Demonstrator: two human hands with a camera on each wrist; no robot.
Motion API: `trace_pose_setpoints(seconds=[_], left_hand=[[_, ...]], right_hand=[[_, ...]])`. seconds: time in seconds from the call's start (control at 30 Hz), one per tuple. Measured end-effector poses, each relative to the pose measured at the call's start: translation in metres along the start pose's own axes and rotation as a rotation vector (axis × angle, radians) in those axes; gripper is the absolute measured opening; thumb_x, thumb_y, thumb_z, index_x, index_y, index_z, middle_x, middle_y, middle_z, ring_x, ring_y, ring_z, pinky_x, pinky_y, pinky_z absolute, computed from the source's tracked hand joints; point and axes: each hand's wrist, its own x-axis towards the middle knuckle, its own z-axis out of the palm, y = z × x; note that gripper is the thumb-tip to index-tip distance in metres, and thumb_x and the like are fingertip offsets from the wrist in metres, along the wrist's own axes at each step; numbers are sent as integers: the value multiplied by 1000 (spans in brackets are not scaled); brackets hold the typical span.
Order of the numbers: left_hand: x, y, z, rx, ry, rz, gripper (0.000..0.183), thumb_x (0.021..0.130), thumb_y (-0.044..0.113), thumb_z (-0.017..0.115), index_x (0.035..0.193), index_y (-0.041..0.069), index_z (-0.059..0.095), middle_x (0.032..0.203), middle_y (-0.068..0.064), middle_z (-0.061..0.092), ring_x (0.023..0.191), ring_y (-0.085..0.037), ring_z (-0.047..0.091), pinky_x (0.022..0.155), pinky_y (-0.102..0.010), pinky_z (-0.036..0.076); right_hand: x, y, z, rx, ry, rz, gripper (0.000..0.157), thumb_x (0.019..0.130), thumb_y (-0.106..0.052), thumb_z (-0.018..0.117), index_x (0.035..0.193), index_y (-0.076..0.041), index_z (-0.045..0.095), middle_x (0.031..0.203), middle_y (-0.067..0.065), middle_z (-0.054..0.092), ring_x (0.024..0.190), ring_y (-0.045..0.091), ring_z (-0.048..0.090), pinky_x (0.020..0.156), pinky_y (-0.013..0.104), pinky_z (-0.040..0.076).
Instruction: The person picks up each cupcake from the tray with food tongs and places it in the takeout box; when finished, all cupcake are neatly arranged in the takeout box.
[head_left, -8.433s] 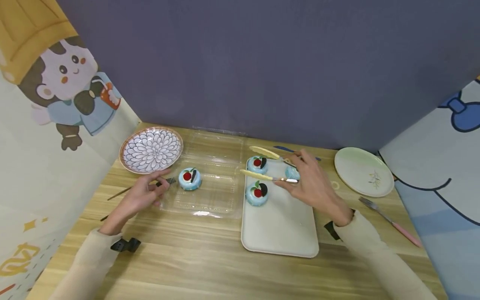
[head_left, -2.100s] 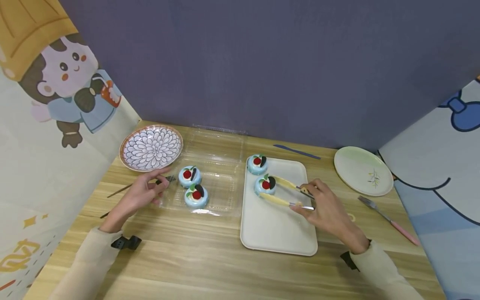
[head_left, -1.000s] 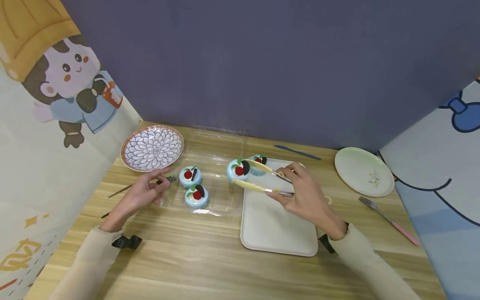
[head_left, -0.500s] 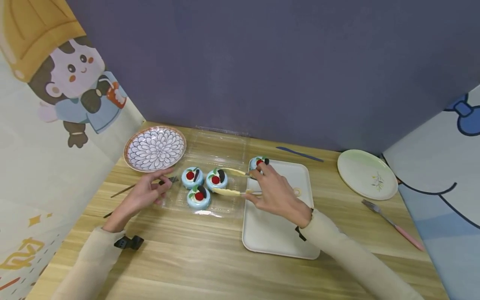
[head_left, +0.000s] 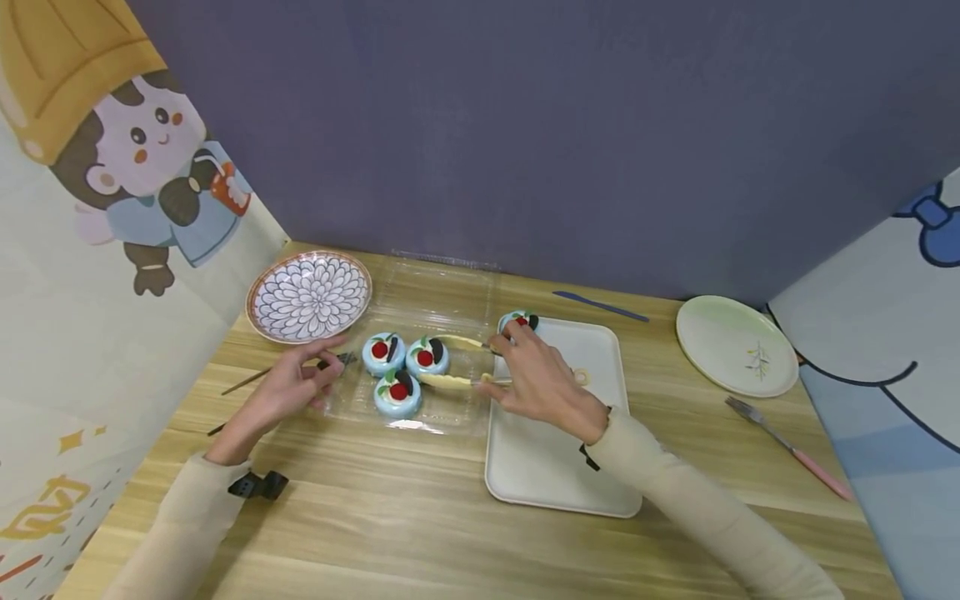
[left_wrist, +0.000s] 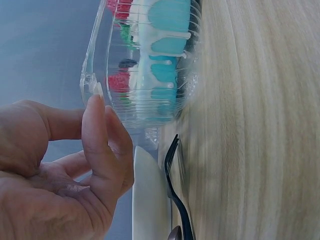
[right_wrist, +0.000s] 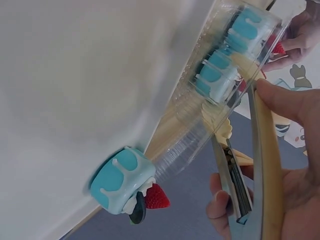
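Note:
My left hand (head_left: 288, 387) pinches the left rim of a clear plastic box (head_left: 450, 412) between thumb and finger; the left wrist view shows a fingertip right at the rim. Inside the box, three blue toy cakes with red berry tops sit close together: one at the back left (head_left: 384, 354), one at the front (head_left: 397, 394), one on the right (head_left: 427, 357). My right hand (head_left: 543, 383) grips metal tongs with cream tips (head_left: 450, 382), spread either side of the right cake. A further blue cake (right_wrist: 122, 180) stands on the white tray (head_left: 562, 458), partly behind my right hand.
A petal-patterned plate (head_left: 309, 297) lies behind my left hand, with a dark fork (left_wrist: 175, 195) beneath that hand. A blue knife (head_left: 600, 306) lies behind the tray. To the right are a pale green plate (head_left: 735, 346) and a pink-handled fork (head_left: 787, 446).
With the tongs, my right hand has carried a cake from the tray leftward into the box, beside the two others. Another cake went in earlier. My left hand has stayed at the rim.

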Motion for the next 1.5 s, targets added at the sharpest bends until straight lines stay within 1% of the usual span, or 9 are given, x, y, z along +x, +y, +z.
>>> trace_pose_setpoints(seconds=[0.33, 0.57, 0.73, 0.9, 1.07, 1.13, 1.23, 1.33, 1.5], left_hand=[[-1, 0, 2, -5, 11, -17, 52, 101, 10, 52, 151, 10, 37, 114, -18, 49, 74, -17, 59, 53, -34, 58], [-3, 2, 2, -5, 12, -26, 52, 101, 12, 52, 151, 11, 38, 115, -19, 49, 75, -18, 59, 53, -34, 58], [-3, 3, 1, -3, 15, -27, 52, 101, 12, 52, 151, 10, 37, 115, -18, 48, 75, -17, 59, 54, -35, 59], [-3, 3, 1, -2, 14, -27, 52, 101, 12, 52, 151, 10, 37, 116, -18, 48, 76, -20, 60, 55, -36, 59], [-3, 3, 2, 1, 15, -24, 52, 101, 11, 52, 151, 10, 37, 115, -18, 49, 77, -21, 61, 55, -36, 59], [-3, 3, 2, -1, 14, -25, 52, 101, 11, 52, 151, 10, 37, 116, -18, 48, 77, -21, 61, 55, -35, 59], [-3, 3, 2, -3, 13, -26, 52, 101, 11, 52, 152, 10, 37, 115, -18, 48, 76, -19, 60, 54, -34, 59], [-3, 3, 1, -4, 10, -18, 53, 101, 11, 52, 152, 8, 36, 114, -18, 48, 75, -19, 60, 53, -33, 58], [-4, 5, 1, -2, 10, -15, 53, 101, 11, 52, 151, 6, 36, 113, -16, 49, 76, -21, 61, 53, -34, 58]], right_hand=[[-1, 1, -2, 38, -15, 2, 60, 81, -53, 75, 123, -13, 64, 105, 2, 53, 80, 14, 50, 45, 20, 42], [-4, 2, -3, 32, 3, 18, 60, 80, -55, 75, 123, -14, 64, 109, 1, 53, 85, 15, 52, 49, 23, 44], [-7, 3, -5, 20, 15, 8, 60, 81, -55, 73, 124, -14, 63, 112, 2, 53, 84, 14, 51, 51, 22, 45], [-10, 3, -7, 10, 26, 4, 61, 80, -55, 74, 123, -13, 63, 113, 2, 53, 86, 15, 51, 55, 25, 48], [-15, 4, -14, 31, 33, 28, 61, 81, -57, 72, 122, -13, 63, 112, 2, 52, 87, 16, 51, 55, 27, 48], [-18, 6, -19, 39, 41, 40, 60, 81, -58, 73, 120, -14, 63, 109, 2, 52, 86, 17, 50, 55, 26, 46], [-24, 11, -28, 46, 58, 61, 60, 81, -57, 73, 119, -12, 63, 104, 3, 51, 82, 16, 47, 53, 25, 43], [-30, 21, -36, 43, 93, 82, 60, 82, -56, 73, 120, -11, 63, 104, 4, 51, 77, 15, 46, 53, 25, 41], [-39, 46, -47, 32, 158, 119, 60, 80, -54, 75, 116, -6, 64, 106, 6, 53, 77, 17, 48, 63, 30, 44]])
